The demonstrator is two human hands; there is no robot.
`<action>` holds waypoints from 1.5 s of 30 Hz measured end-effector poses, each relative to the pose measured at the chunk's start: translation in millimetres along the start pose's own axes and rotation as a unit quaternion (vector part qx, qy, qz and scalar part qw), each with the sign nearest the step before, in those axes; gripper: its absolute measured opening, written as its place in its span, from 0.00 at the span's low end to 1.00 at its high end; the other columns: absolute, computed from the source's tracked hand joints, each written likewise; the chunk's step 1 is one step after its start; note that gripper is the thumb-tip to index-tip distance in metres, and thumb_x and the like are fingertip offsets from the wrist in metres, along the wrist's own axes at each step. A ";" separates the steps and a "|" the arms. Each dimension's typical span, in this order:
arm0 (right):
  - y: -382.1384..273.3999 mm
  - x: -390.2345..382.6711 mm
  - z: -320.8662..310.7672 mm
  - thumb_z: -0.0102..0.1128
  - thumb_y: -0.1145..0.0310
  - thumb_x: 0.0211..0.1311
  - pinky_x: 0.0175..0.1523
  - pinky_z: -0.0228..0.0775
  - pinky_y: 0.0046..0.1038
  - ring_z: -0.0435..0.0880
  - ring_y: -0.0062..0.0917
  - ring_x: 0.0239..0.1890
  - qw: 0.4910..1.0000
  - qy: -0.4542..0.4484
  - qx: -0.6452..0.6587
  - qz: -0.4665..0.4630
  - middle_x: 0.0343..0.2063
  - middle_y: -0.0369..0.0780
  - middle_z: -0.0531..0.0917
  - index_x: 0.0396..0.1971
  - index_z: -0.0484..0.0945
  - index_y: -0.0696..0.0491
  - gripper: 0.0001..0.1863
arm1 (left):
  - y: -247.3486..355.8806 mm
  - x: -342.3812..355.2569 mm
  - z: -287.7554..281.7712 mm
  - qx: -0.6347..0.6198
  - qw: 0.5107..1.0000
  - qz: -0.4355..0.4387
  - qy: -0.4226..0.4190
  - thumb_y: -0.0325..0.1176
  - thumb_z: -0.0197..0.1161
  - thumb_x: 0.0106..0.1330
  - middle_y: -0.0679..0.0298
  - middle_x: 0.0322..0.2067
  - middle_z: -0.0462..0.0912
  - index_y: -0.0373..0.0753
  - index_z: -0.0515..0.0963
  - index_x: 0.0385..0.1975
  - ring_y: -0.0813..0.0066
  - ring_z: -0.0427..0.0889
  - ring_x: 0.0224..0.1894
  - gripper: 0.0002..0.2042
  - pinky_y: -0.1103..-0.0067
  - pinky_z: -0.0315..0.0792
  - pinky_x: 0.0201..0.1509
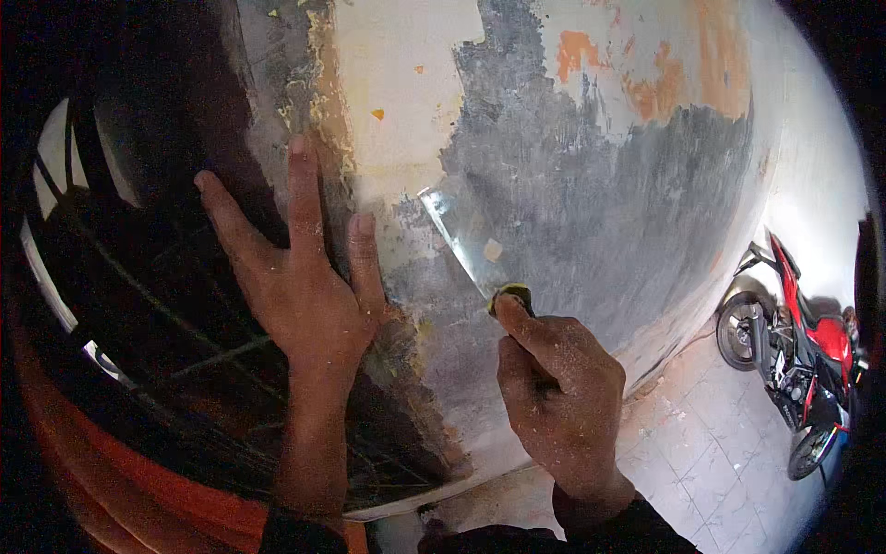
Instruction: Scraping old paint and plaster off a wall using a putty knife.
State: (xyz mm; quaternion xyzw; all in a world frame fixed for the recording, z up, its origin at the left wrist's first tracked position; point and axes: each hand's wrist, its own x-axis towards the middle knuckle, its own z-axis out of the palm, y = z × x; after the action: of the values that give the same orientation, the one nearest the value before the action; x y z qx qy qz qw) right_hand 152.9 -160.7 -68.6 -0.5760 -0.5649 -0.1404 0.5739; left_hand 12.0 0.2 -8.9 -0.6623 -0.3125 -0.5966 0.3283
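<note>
Right hand [565, 392]: fingers wrapped round the handle of a scraper [463, 242], its blade angled up-left over the patchy grey-and-cream wall [609, 175]. Left hand [312, 300]: fingers spread apart, left of the blade; wall contact unclear.

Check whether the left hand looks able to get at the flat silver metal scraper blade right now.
Probably yes: the left hand looks spread and unoccupied, nothing visible stands between it and the silver metal scraper blade, and the right hand's grip leaves that exposed.
</note>
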 end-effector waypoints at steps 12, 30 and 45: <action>-3.9 -1.6 0.3 0.66 0.80 0.62 0.33 0.76 0.32 0.84 0.34 0.28 1.000 -0.003 -0.011 -0.006 0.32 0.45 0.85 0.57 0.84 0.49 0.22 | 0.0 2.0 -1.8 -0.005 1.000 0.006 0.015 0.39 0.65 0.67 0.32 0.76 0.44 0.54 0.65 0.75 0.31 0.49 0.77 0.34 0.52 0.53 0.78; 6.9 -43.0 1.6 0.68 0.71 0.59 0.35 0.82 0.41 0.87 0.44 0.34 0.994 -0.093 -0.005 0.055 0.38 0.45 0.83 0.63 0.78 0.42 0.29 | -2.2 -2.2 5.2 -0.011 0.999 0.014 0.027 0.39 0.66 0.67 0.34 0.75 0.49 0.51 0.65 0.75 0.31 0.48 0.78 0.34 0.52 0.53 0.78; -4.0 -38.8 -11.2 0.68 0.81 0.61 0.31 0.75 0.31 0.84 0.30 0.27 0.993 -0.083 0.023 0.080 0.32 0.45 0.86 0.55 0.85 0.50 0.21 | -1.7 -1.3 2.6 0.004 1.000 0.027 0.008 0.41 0.66 0.68 0.29 0.74 0.46 0.51 0.65 0.74 0.28 0.50 0.76 0.34 0.51 0.56 0.77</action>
State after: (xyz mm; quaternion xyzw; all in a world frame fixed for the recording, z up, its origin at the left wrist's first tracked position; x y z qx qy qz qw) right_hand 142.6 -190.1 -94.6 -0.6159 -0.5654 -0.0326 0.5477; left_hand 12.1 3.3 -10.2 -0.6641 -0.2942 -0.5916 0.3498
